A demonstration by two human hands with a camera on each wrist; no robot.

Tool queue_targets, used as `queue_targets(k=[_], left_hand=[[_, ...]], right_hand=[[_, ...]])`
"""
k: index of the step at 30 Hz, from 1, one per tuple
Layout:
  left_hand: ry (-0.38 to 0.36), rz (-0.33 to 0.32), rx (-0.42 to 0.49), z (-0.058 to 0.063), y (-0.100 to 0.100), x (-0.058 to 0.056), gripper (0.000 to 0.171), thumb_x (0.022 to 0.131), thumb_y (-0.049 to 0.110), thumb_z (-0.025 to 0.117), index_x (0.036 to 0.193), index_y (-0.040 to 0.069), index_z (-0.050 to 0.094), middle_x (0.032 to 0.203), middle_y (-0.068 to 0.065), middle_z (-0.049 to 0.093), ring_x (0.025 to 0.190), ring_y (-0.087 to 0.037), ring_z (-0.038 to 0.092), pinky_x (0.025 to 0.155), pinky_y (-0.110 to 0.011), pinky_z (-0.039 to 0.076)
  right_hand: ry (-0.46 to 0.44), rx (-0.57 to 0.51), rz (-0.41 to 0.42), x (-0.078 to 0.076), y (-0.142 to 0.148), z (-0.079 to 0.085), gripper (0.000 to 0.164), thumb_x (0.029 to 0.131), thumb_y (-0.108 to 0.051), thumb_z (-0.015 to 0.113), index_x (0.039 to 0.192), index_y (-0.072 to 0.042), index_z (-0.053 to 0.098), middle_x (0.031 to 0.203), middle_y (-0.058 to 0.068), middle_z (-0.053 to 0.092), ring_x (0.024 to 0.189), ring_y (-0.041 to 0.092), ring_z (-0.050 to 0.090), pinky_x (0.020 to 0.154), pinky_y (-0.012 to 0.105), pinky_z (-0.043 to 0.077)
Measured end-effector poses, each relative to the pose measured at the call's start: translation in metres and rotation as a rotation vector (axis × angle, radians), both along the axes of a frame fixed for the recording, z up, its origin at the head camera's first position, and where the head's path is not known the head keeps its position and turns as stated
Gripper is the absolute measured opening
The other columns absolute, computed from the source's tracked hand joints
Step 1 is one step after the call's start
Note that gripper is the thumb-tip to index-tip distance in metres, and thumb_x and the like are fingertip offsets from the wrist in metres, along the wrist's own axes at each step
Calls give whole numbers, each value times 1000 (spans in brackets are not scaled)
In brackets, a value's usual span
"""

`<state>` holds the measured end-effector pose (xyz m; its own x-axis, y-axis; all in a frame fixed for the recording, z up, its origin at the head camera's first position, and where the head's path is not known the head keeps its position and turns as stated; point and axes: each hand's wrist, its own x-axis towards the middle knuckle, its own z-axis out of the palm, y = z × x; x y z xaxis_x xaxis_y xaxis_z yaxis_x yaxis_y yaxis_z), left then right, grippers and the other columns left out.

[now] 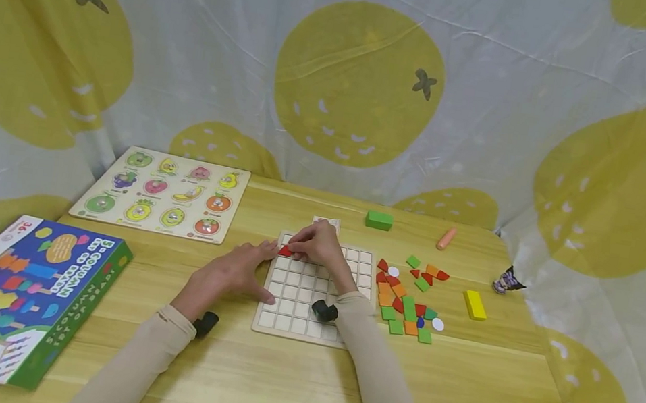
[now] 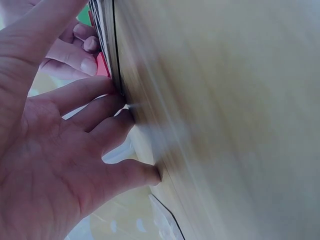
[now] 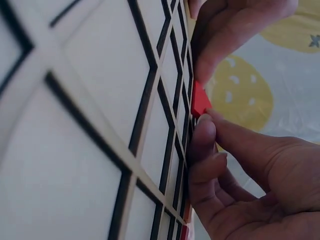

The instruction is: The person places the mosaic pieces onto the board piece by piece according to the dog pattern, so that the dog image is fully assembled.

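One flat red piece [image 1: 285, 251] sat pinched in the fingertips of our right hand [image 1: 320, 245] at the wooden board's [image 1: 284, 323] far-left corner; our left hand [image 1: 231, 268] spread its fingers beside it. Strips split the board into square cells; whether one held the piece, we couldn't tell.

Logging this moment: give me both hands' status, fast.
Left hand: open, at the left edge of the grid board.
Right hand: closed, pinching a red piece.
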<state>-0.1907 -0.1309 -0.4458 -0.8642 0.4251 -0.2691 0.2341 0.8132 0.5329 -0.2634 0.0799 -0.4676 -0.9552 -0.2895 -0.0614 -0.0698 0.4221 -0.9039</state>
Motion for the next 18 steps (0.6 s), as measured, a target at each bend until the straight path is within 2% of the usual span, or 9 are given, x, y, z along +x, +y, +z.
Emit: queue_targets(k=[2, 5, 7, 8, 10, 11, 12, 15, 18], left_hand=[[2, 0, 1, 0, -1, 0, 112, 79, 47, 97, 168, 14, 39, 178, -12, 27, 158, -50, 31, 120, -67, 38], [1, -1, 1, 0, -1, 0, 112, 79, 48, 97, 169, 14, 39, 177, -14, 28, 158, -50, 31, 119, -68, 38], [-1, 0, -3, 0, 0, 0, 112, 79, 48, 97, 169, 14, 39, 177, -14, 28, 157, -50, 32, 119, -68, 39], [-5, 3, -4, 0, 0, 0, 112, 79, 48, 96, 169, 14, 38, 177, -14, 27, 158, -49, 31, 119, -68, 39], [-8, 7, -9, 0, 0, 0, 112, 79, 48, 96, 169, 15, 38, 178, -13, 27, 158, -49, 31, 120, -67, 39], [-6, 5, -10, 0, 0, 0, 112, 79, 48, 96, 169, 15, 38, 178, -13, 27, 158, -49, 31, 119, -67, 39], [-6, 6, -12, 0, 0, 0, 112, 79, 48, 96, 169, 15, 38, 178, -13, 26, 158, -49, 31, 119, -68, 39], [-5, 6, -11, 0, 0, 0, 112, 79, 48, 96, 169, 15, 38, 178, -13, 27, 158, -49, 31, 120, -68, 38], [1, 0, -11, -1, -1, -1, 112, 79, 48, 96, 169, 14, 39, 177, -15, 28, 158, -50, 31, 120, -68, 38]], right_hand=[[27, 42, -10, 1, -2, 1, 4, 89, 0, 87, 90, 3, 85, 75, 11, 79, 56, 14, 73, 79, 27, 62], [53, 105, -27, 3, -5, 2, 5, 89, -3, 89, 88, 1, 85, 72, 9, 78, 57, 15, 73, 107, 33, 54], [57, 123, -38, 4, -6, 3, 4, 88, -2, 89, 89, 1, 86, 73, 8, 78, 58, 14, 73, 114, 36, 49], [61, 129, -41, 5, -6, 3, 5, 88, -2, 89, 89, 1, 86, 74, 7, 78, 61, 12, 72, 112, 37, 51], [66, 135, -46, 6, -7, 4, 3, 88, -1, 89, 88, 0, 86, 77, 6, 78, 62, 11, 71, 94, 35, 61], [66, 132, -49, 7, -7, 4, 3, 88, -1, 89, 88, 1, 86, 78, 7, 78, 62, 11, 71, 89, 32, 61], [66, 128, -49, 7, -7, 5, 3, 88, 0, 89, 88, 1, 86, 80, 8, 77, 62, 12, 71, 78, 30, 62], [62, 133, -39, 8, -7, 6, 3, 89, -1, 88, 89, 2, 86, 82, 9, 78, 60, 15, 72, 68, 24, 59], [51, 140, -13, 8, -7, 6, 3, 90, 0, 86, 93, 2, 86, 83, 10, 79, 61, 14, 71, 65, 20, 56]])
